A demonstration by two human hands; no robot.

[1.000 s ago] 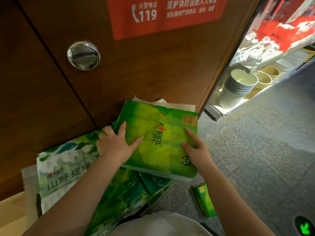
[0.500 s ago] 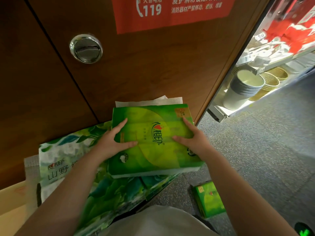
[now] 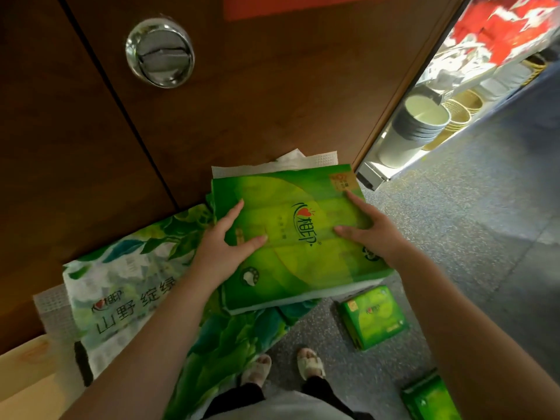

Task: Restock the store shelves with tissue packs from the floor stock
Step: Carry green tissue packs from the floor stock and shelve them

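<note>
A large green tissue multipack (image 3: 303,237) is held flat in front of me, lifted above the floor stock. My left hand (image 3: 224,247) grips its left edge, thumb on top and fingers along the side. My right hand (image 3: 368,230) holds its right side, thumb and forefinger spread on the top face. Under it lies a big green-and-white leaf-printed tissue bale (image 3: 127,286) against the wooden door. A small green tissue pack (image 3: 374,316) lies on the floor to the right, and another green pack (image 3: 430,398) shows at the bottom right.
A brown wooden door (image 3: 272,101) with a round chrome handle (image 3: 160,53) fills the view ahead. A lit shelf (image 3: 372,174) at right holds stacked grey paper cups (image 3: 415,128), woven baskets and red goods. My sandalled feet (image 3: 281,368) stand on speckled grey floor. A pale wooden surface (image 3: 27,374) is bottom left.
The multipack has turned square to me and risen slightly. Both hands shifted along its sides. My view tilted down, showing my feet and a second small pack on the floor.
</note>
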